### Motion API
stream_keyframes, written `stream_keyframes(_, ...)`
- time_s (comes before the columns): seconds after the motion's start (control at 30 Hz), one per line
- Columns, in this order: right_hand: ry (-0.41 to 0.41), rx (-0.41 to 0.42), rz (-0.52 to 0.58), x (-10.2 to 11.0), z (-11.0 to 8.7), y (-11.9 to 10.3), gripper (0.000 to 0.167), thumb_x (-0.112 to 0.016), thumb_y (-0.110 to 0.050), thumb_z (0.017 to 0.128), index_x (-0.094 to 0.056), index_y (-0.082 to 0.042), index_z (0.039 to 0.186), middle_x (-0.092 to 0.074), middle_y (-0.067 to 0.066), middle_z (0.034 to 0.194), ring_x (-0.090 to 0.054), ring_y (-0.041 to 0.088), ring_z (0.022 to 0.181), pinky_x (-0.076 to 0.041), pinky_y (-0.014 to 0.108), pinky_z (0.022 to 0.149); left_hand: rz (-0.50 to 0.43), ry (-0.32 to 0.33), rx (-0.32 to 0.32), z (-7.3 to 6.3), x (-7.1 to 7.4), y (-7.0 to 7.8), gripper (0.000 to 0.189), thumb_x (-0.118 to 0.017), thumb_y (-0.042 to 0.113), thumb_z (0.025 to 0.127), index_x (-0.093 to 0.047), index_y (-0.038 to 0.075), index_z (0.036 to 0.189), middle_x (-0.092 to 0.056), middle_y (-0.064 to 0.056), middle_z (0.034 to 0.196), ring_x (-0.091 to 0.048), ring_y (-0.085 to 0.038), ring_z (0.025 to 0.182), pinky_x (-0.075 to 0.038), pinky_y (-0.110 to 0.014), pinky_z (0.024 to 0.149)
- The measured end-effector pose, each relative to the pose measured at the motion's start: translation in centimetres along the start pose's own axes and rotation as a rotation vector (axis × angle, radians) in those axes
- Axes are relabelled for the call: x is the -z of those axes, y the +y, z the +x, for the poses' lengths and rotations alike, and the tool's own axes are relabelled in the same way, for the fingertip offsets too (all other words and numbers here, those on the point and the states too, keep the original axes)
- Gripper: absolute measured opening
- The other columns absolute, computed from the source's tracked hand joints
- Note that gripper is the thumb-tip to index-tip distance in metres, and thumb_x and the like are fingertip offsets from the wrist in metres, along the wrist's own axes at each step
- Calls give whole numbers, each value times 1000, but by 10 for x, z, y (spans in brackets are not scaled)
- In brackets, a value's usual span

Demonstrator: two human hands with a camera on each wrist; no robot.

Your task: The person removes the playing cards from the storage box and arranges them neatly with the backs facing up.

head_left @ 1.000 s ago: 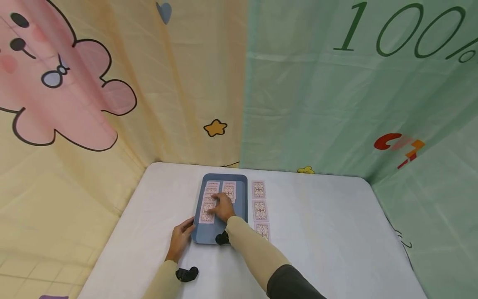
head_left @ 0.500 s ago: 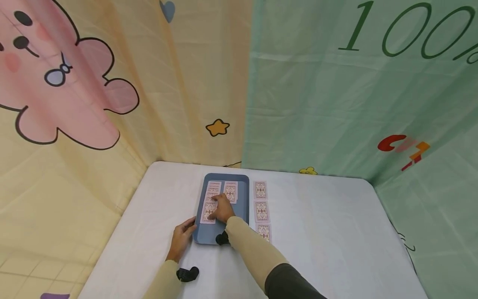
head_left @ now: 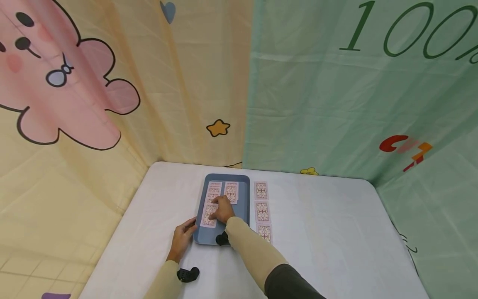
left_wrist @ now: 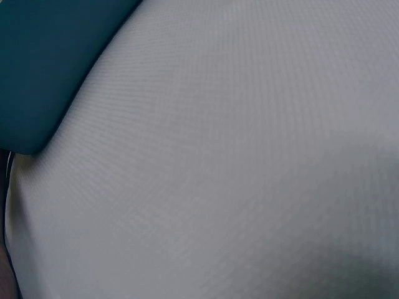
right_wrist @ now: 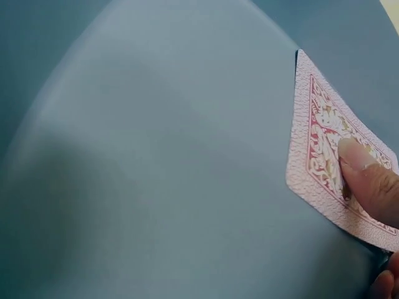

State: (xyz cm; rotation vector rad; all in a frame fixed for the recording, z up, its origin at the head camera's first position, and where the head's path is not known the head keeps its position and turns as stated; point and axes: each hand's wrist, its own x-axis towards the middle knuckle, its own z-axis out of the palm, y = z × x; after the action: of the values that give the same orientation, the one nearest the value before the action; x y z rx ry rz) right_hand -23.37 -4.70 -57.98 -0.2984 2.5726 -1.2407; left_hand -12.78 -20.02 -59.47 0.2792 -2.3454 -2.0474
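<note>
Face-down playing cards with red-patterned backs (head_left: 214,190) overlap in a column along the left side of the blue-grey tray (head_left: 242,211). My right hand (head_left: 224,210) is over the tray, thumb and forefinger spread in a C at the lowest card (head_left: 209,220) of that column. In the right wrist view the thumb (right_wrist: 368,180) lies on this playing card (right_wrist: 321,146), with curled fingertips (right_wrist: 385,283) close by its edge. Left of the tray, my left hand (head_left: 180,238) rests on the table with its fingertips at the tray's side wall. The left wrist view shows only the tray's corner (left_wrist: 50,68) and the cloth.
A second overlapped pair of cards (head_left: 231,192) lies at the tray's upper right. Outside the tray, to its right, three face-down cards (head_left: 262,212) form a column on the white table (head_left: 317,232). Printed curtains (head_left: 321,104) hang behind the table.
The lowest card in the left column has shifted slightly towards me, with my right hand at it. The left hand stays at the tray's side. The head view has turned slightly left.
</note>
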Motion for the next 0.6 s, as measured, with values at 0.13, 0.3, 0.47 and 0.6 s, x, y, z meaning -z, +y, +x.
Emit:
stream_keyframes(0.13,14,9,23,1,0,-2,40,-87,-2,67,-63,-7,98,-56,5,101,-53,18,91,-47,35,88,4,12,-11,4,0,-11,38,-54,1,96,-51,-13,131,-56,-30,128,-55,-30,116,-43,-12,85)
stream_keyframes(0.3,21,28,58,4,1,0,33,-85,-3,69,-63,-7,93,-61,2,93,-54,15,84,-49,31,79,8,0,-21,4,0,-10,39,-53,3,96,-49,-14,132,-54,-31,130,-53,-34,119,-42,-12,86)
stream_keyframes(0.47,4,21,82,9,-1,2,32,-81,-10,76,-67,-4,105,-64,4,97,-55,16,85,-49,33,78,38,14,-8,5,1,-12,39,-53,4,97,-50,-13,132,-53,-29,132,-51,-35,122,-41,-11,86)
stream_keyframes(0.6,-9,8,122,15,-3,4,34,-76,-15,83,-67,-2,113,-66,5,100,-57,13,84,-50,33,80,63,24,-12,6,1,-13,38,-54,3,96,-51,-13,131,-54,-29,131,-51,-37,122,-42,-14,88)
